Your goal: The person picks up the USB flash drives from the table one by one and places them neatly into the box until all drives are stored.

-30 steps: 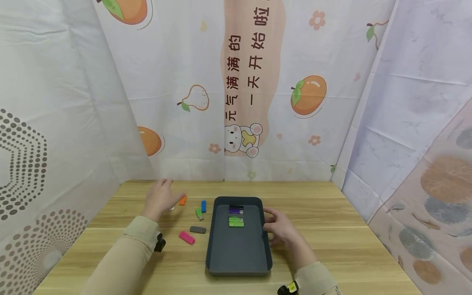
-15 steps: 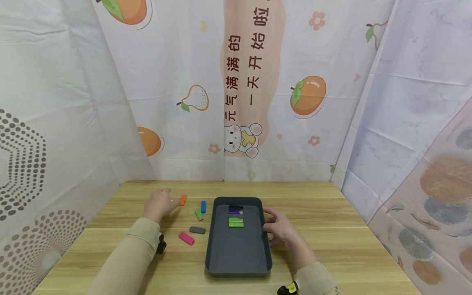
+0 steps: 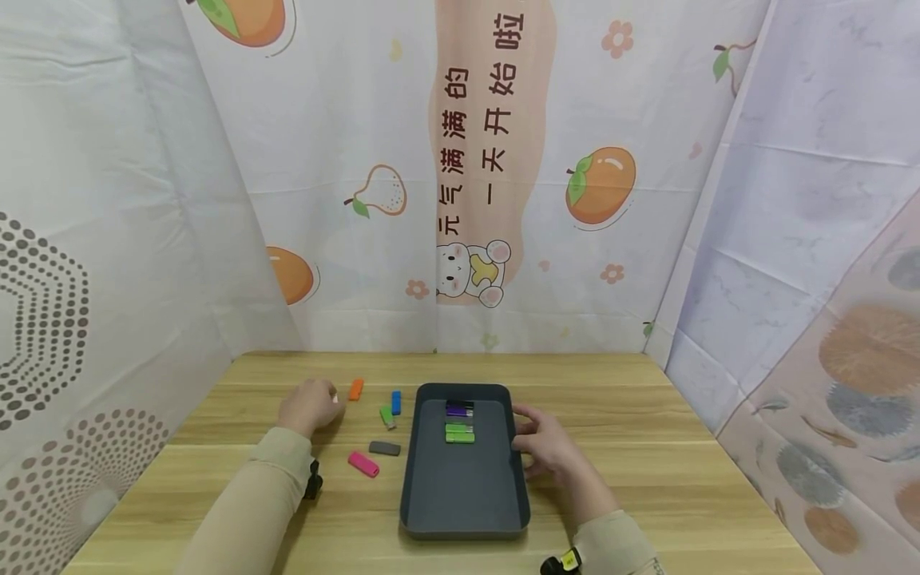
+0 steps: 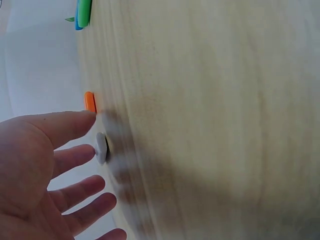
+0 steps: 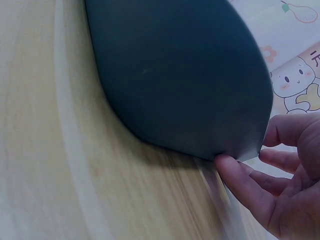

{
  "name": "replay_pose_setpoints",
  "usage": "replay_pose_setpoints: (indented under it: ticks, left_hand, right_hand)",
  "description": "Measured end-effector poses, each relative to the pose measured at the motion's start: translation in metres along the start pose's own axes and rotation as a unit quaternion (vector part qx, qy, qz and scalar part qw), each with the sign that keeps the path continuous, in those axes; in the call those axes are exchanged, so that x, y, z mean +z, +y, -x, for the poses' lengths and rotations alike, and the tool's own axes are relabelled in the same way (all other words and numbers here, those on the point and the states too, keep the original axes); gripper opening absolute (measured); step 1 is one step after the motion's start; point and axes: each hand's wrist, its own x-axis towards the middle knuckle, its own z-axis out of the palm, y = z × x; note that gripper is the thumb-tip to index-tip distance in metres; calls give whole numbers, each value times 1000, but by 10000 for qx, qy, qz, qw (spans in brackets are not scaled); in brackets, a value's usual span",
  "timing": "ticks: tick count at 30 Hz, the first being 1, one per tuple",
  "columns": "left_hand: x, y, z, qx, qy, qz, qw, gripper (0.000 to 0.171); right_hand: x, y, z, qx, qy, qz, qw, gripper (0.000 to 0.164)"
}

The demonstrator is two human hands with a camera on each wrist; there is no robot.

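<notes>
One container was noted: a dark grey tray (image 3: 463,487), rectangular with raised walls, at the lower centre of the head view on the wood-grain worktop (image 3: 618,463). Its contents lay in the upper part of its floor, set crosswise: a black USB stick (image 3: 460,403) uppermost, a purple USB stick (image 3: 457,412) just below it, then, after a gap, an upper green stick (image 3: 460,428) and a lower green stick (image 3: 460,438) side by side. Metal connectors on the purple and upper green pieces pointed right.

The right hand (image 3: 549,442) held the tray by its right side, fingers curled at the rim, thumb low against the outer wall.

Outside the tray, left of it, lay an orange stick (image 3: 356,389), a blue stick (image 3: 396,402), a loose green stick (image 3: 388,417) with its connector bared, a grey stick (image 3: 385,448) and a pink stick (image 3: 363,463). The left hand (image 3: 312,406), left of these, was wide, thumb and fingers spread; its index fingertip was at a small white object (image 4: 102,148). Whether the two touched could not be told.
</notes>
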Motion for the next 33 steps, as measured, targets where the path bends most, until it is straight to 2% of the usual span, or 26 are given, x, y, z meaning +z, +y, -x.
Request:
replay_pose_setpoints:
  ticks: [5,22,33]
  left_hand:
    - [1,0,0,-49,2,22,10000,39]
    - [-6,2,6,-142,-145,155,9997,15]
    - [-8,-2,7,-321,-214,204,9990,9]
  right_hand:
    - [0,0,0,13,-17,-45,10000,76]
    - [-1,0,0,6,17,-50,10000,76]
    - [0,0,1,26,38,-29,10000,76]
